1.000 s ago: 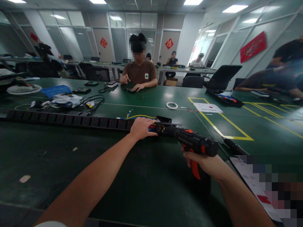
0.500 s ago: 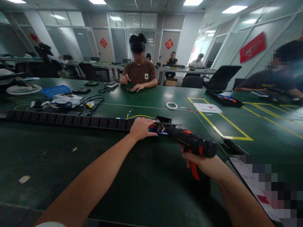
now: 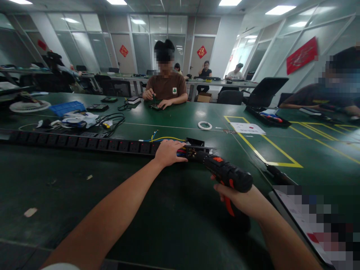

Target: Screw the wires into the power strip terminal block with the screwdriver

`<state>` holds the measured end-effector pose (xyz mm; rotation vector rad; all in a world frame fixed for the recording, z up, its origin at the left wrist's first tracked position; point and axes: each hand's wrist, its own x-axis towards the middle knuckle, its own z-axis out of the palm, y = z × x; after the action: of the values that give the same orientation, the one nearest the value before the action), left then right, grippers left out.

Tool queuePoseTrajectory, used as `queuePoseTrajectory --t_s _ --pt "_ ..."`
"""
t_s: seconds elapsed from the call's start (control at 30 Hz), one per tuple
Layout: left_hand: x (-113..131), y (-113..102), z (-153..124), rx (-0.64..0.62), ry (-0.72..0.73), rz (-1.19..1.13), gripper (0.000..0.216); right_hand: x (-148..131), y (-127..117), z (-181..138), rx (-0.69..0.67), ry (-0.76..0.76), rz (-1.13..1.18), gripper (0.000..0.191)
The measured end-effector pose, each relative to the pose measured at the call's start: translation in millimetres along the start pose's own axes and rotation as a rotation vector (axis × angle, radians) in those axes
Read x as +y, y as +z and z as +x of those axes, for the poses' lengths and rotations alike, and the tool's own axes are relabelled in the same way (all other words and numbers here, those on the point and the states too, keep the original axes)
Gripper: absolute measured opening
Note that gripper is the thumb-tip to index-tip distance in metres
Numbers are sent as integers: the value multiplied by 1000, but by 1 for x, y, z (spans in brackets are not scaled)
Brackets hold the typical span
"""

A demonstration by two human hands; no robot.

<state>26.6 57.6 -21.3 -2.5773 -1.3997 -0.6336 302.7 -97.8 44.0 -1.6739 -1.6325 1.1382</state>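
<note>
A long black power strip lies across the green table. My left hand rests palm down on its right end, fingers curled over the coloured wires that stick out there. My right hand is closed round the grip of a black and orange electric screwdriver. The tool's tip touches the opened end of the strip, just right of my left fingers.
A person in a brown shirt works on a small board across the table. A tape roll, a white sheet, yellow floor-tape lines, cables, a blue tray and a black tool case lie around. Another person sits at the right.
The screwdriver's rear end and my right hand have shifted slightly left and down; its tip stays at the strip's end. My left hand has not moved.
</note>
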Motion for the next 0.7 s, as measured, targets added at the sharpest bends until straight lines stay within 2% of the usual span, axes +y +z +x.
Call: queuePoseTrajectory --t_s 0.2,0.4,0.7 --pt "-1 0 0 -9 -6 -5 77 -2 4 -3 23 -38 -132 26" --pt "-1 0 0 -5 1 -3 80 2 4 -4 58 -87 -205 27" --pt "0 0 1 -10 -5 4 79 3 5 -1 56 -69 -207 26"
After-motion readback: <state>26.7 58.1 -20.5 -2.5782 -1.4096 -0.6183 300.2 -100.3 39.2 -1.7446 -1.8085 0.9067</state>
